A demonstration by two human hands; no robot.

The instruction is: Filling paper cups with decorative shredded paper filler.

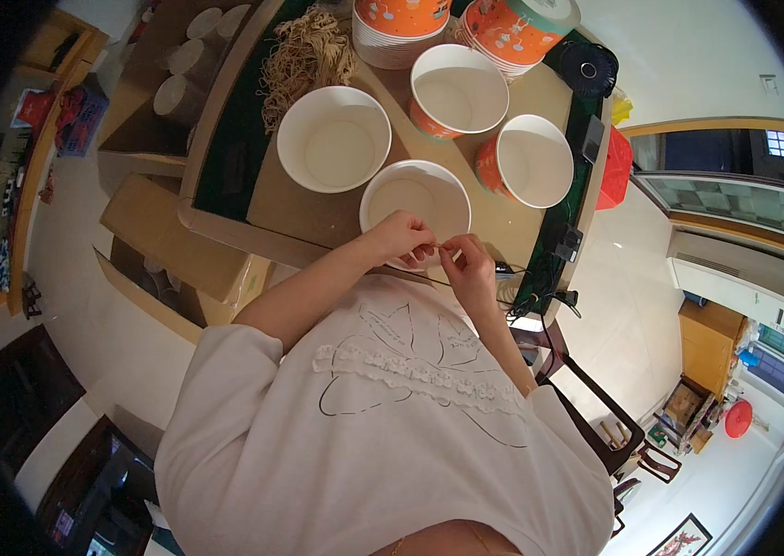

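Observation:
My left hand [400, 238] and my right hand [471, 269] meet at the near rim of a white-lined paper tub [415, 193]. Both are closed, thumbs and forefingers pinched together fingertip to fingertip. Whatever lies between the tips is too small to make out. Three more open paper tubs stand beyond: a left one [334, 139], a middle one [459, 90] and a right one [533, 162]; orange printed outsides show on the latter two. A tangled heap of tan strings or rubber bands [309, 60] lies at the far left of the table.
Nested orange tubs form a stack [401, 28] at the table's far side, with another stack [511, 37] beside it. A dark round device [588, 69] sits at the far right corner. Cables [540, 278] run along the right edge. Cardboard boxes [179, 241] stand left of the table.

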